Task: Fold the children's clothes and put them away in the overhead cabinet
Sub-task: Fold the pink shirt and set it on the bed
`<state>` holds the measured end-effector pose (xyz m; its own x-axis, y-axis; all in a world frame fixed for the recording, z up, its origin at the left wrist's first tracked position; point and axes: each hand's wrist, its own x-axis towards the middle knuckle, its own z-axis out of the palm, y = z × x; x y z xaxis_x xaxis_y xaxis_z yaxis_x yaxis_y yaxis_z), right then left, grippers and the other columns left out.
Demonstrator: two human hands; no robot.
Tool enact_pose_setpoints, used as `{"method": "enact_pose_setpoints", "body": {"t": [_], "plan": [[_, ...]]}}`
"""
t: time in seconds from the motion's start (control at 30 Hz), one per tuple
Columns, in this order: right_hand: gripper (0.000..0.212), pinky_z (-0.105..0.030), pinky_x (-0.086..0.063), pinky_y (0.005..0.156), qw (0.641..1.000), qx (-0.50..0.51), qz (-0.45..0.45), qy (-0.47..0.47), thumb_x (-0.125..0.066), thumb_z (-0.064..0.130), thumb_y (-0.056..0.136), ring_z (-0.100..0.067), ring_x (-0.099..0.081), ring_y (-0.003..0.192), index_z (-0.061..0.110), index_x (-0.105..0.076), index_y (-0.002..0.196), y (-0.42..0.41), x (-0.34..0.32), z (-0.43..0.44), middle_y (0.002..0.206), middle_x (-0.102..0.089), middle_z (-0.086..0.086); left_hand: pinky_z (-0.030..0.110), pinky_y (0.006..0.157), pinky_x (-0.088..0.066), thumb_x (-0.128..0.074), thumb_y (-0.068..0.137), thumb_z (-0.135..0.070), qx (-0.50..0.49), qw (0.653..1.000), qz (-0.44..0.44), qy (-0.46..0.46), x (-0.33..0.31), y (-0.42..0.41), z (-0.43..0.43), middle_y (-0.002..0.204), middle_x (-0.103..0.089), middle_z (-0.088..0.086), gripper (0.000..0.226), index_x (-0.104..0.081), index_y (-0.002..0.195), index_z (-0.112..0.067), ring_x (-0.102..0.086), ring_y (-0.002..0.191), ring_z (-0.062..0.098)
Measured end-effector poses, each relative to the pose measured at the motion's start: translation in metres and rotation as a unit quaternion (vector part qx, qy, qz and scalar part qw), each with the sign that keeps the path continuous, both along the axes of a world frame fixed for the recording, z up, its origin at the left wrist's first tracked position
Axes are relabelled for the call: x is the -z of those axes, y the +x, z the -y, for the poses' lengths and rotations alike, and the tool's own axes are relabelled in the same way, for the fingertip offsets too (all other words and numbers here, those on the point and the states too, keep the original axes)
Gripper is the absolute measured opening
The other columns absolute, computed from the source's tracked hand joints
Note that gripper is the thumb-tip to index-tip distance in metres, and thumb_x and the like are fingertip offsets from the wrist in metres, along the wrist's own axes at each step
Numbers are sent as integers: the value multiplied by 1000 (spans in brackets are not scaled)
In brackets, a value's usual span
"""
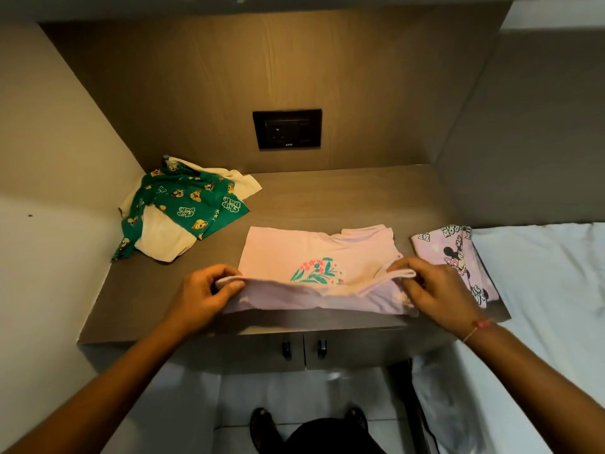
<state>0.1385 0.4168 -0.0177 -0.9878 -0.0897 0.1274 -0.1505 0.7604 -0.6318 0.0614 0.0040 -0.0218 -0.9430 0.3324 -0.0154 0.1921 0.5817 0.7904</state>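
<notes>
Folding is in progress. The left hand [209, 291] and right hand [432, 290], set apart, each pinch the near edge of the pink shirt [314, 257] on the counter [327, 194]. Next: carry that edge away evenly, aligning corners. The green shirt [186, 204] lies unfolded.

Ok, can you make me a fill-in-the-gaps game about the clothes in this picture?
The left hand and right hand pinch the shirt printed with ____.
The crumpled clothes left of the shirt are mostly ____.
The Minnie Mouse garment lies on the shirt's ____.
Missing words: flowers, green, right.
</notes>
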Motion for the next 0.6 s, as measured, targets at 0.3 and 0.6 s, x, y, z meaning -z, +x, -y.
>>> {"method": "enact_pose_setpoints", "body": {"t": [0.3,0.6], "plan": [[13,-34,-50,73,969,130,126,167,-60,39,92,-28,-62,91,30,-67,99,-118,19,-2,99,-72,-5,40,80,-54,-64,93,-33,-86,988,117,-58,14,-111,-41,92,-69,1,10,-67,93,-24,-64,91,21],[27,-43,-51,83,942,291,-3,168,-60,31,92,-31,-59,101,23,-57,117,-114,28,22,108,-68,-8,36,80,-48,-62,91,-43,-156,968,-91,-174,35,-115,-59,108,-64,0,27,-60,112,-25,-57,100,20]]}}
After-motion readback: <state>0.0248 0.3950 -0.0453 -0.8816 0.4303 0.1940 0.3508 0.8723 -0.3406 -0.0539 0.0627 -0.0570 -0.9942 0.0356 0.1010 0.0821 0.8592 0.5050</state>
